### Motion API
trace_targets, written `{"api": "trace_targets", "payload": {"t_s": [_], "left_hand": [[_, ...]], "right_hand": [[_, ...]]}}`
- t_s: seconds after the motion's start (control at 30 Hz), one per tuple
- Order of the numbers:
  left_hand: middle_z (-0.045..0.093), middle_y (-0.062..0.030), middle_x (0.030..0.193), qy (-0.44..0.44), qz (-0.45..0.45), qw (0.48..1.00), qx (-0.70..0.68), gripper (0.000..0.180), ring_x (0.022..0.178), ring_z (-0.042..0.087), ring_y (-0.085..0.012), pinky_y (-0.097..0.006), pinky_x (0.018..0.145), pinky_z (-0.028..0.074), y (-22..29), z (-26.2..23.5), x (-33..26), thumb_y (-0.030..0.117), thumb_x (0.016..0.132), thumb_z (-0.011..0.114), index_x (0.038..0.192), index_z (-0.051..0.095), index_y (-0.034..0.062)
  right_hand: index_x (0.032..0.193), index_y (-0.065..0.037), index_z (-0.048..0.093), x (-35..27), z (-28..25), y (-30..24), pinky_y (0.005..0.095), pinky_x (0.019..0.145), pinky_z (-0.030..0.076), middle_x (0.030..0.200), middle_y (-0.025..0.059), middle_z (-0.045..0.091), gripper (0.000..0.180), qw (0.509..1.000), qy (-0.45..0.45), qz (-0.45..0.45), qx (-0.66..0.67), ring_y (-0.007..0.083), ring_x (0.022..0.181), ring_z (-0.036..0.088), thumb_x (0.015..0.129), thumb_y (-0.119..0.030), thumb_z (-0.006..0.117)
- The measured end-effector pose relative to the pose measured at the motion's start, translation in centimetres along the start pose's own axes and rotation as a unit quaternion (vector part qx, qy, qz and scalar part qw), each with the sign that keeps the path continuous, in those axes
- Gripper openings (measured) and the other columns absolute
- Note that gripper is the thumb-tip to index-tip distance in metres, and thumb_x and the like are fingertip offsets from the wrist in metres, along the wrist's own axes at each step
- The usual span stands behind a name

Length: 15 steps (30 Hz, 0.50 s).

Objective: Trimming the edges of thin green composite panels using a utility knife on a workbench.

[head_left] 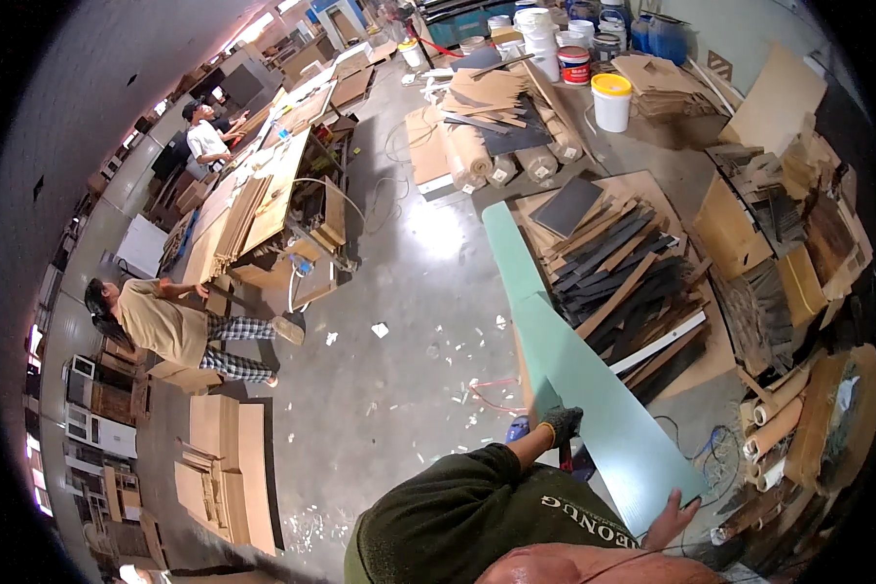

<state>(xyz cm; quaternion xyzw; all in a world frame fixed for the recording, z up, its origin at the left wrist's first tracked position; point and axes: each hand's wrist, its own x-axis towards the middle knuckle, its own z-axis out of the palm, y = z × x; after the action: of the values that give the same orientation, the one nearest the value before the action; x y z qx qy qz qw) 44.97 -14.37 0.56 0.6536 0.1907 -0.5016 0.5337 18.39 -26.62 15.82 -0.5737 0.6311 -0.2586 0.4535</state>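
Observation:
A long pale green panel [603,409] stretches from close beside me toward the far side, with another pale green piece [513,255] at its far end. My left hand [561,424], in a dark knitted glove, is closed at the panel's left edge. Just below it shows a red and dark tool handle [565,457], partly hidden; what the fingers hold is hard to make out. My bare right hand [670,524] rests at the panel's near end, fingers apart. A blue object [518,428] sits left of the gloved hand.
Dark and brown offcut strips [613,273] lie heaped right of the panel. Cables [715,448] run nearby. White scraps [380,330] dot the floor. A person in a tan shirt [161,316] stands left by a long workbench [263,204]; another person [206,141] is farther back. Buckets [611,105] stand behind.

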Motion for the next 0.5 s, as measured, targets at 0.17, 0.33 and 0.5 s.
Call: {"api": "trace_targets", "payload": {"t_s": [0.17,0.33,0.5], "left_hand": [[0.051,-0.0072,0.062,-0.042,0.075,0.996,0.035,0.022,0.056,0.052,-0.0183,-0.034,0.051,0.045,-1.2,-1.2,2.3,0.025,0.082,0.056,0.074,0.055,0.0043],[0.057,-0.0095,0.068,-0.014,0.121,0.975,0.184,0.027,0.061,0.057,-0.0207,-0.035,0.054,0.048,-1.8,-1.0,3.8,0.029,0.079,0.056,0.079,0.059,0.0019],[0.061,-0.0131,0.073,0.013,0.047,0.995,0.085,0.033,0.061,0.058,-0.0216,-0.034,0.058,0.05,-1.0,-1.3,3.1,0.033,0.077,0.057,0.084,0.061,0.0011]], "right_hand": [[0.135,0.013,0.023,-2.0,1.1,-2.0,0.0402,0.1,0.034,0.136,0.0287,0.034,0.068,1.0,-0.01,0.021,-0.001,0.0355,0.121,0.041,0.09,-0.026,0.055],[0.136,0.009,0.025,-0.7,2.2,2.5,0.0398,0.099,0.034,0.133,0.0256,0.037,0.062,1.0,-0.02,0.014,-0.009,0.0336,0.119,0.042,0.091,-0.024,0.053],[0.134,0.008,0.03,-0.7,3.1,1.0,0.0384,0.097,0.035,0.128,0.0232,0.042,0.056,0.993,-0.09,0.005,0.073,0.0312,0.115,0.045,0.09,-0.019,0.053]]}}
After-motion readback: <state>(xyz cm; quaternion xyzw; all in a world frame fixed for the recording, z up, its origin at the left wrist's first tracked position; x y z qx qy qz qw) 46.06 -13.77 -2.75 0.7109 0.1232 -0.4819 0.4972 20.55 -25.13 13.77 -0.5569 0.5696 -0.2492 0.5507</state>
